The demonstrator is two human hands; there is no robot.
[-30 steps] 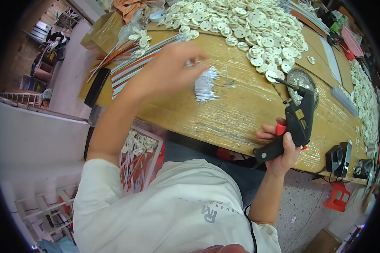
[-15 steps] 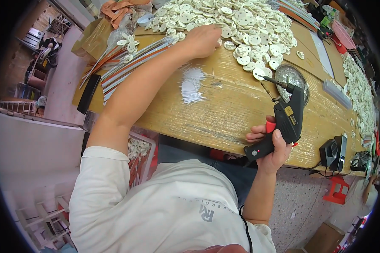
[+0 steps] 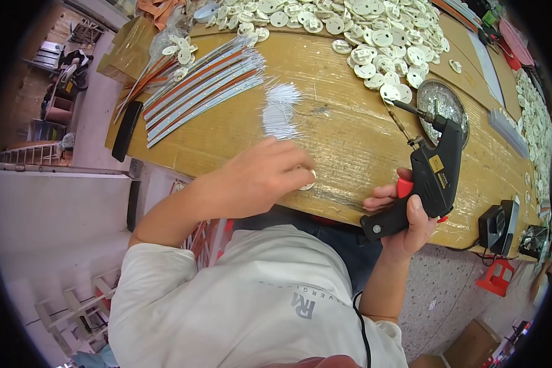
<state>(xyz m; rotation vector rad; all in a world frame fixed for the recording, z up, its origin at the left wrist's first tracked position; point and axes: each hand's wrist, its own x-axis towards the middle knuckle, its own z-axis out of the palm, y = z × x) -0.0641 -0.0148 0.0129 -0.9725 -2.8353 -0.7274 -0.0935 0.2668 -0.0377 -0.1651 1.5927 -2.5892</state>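
Observation:
My left hand point(image 3: 257, 175) is closed over the table's front edge, its fingertips on a small round white disc point(image 3: 309, 181), partly hidden beneath them. In my right hand point(image 3: 413, 228) is a black soldering gun point(image 3: 438, 175) with a red trigger. Its tip points up and left, near the closest discs of a large pile of white discs point(image 3: 380, 38). Just beyond my left hand lies a bunch of short thin white wires point(image 3: 280, 113).
White and orange LED strips point(image 3: 202, 92) lie at the left, beside a black bar point(image 3: 127, 130). A round metal dish point(image 3: 440, 83) sits behind the soldering gun. More discs point(image 3: 533, 122) heap at the far right. Black devices point(image 3: 497, 228) stand at the right front edge.
My left hand has come back from the disc pile to the front edge, with a disc now under its fingers. The soldering gun has shifted slightly right in view; its red light no longer shows.

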